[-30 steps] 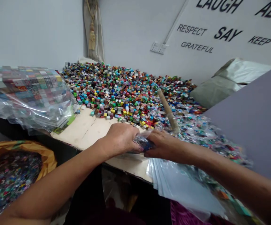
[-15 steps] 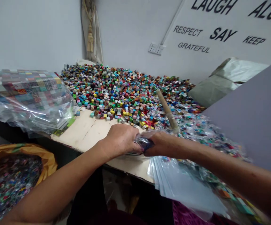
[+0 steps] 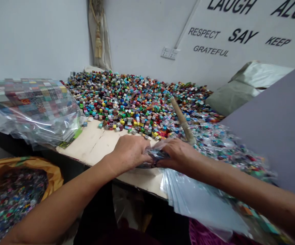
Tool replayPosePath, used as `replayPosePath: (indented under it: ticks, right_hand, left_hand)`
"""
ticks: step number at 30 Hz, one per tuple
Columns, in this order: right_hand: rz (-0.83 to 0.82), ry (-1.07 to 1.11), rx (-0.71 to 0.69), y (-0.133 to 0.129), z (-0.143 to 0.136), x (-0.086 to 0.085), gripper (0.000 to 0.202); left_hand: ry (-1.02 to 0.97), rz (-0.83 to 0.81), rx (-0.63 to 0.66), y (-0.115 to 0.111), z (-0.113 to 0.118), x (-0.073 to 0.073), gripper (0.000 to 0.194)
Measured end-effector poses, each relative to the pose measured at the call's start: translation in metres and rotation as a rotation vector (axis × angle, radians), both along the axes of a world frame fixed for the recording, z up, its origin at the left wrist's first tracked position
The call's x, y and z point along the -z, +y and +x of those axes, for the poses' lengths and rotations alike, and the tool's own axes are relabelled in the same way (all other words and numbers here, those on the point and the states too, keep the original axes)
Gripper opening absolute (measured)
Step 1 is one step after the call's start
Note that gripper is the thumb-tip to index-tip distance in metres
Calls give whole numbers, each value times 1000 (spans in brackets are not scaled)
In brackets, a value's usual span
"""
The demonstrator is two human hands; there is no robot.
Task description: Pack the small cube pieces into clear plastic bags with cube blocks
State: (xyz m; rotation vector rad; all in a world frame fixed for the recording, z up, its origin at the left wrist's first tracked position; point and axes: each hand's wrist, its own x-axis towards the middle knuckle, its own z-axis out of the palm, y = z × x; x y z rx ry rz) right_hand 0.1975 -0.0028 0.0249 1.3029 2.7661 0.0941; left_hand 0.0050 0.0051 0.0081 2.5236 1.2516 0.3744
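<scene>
Both hands meet over the front of the cream board. My left hand is closed on the left side of a clear plastic bag with something dark and shiny in it. On the other side my right hand grips the same bag, its thumb near the left thumb. The contents are partly covered by the fingers, so I cannot tell what they are. Behind the hands spreads a heap of small multicoloured blocks. A fan of flat clear plastic bags lies below my right forearm.
A wooden stick lies on the heap. Small filled plastic packets cover the right side. At left sits a stack of patterned sheets in plastic; below it stands an orange sack of packets. A grey panel rises at right.
My right hand has turned slightly and its fingers have shifted on the bag, showing more of the plastic. The left hand stays nearly in place.
</scene>
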Motion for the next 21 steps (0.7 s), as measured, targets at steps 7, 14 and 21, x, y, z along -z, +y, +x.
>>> replayPosePath:
  ticks: [7,14,21]
  right_hand:
    - [13,17,-15,-12,-6,-10,17]
    - [67,710,314,-53,51,-21,51]
    - [-756,1464,429,-29,62,55,72]
  left_hand:
    - [-43,76,49,1,-1,2,35]
    - [-77,65,57,2,1,6,29]
    - [-164,55,62,1,-1,6,23]
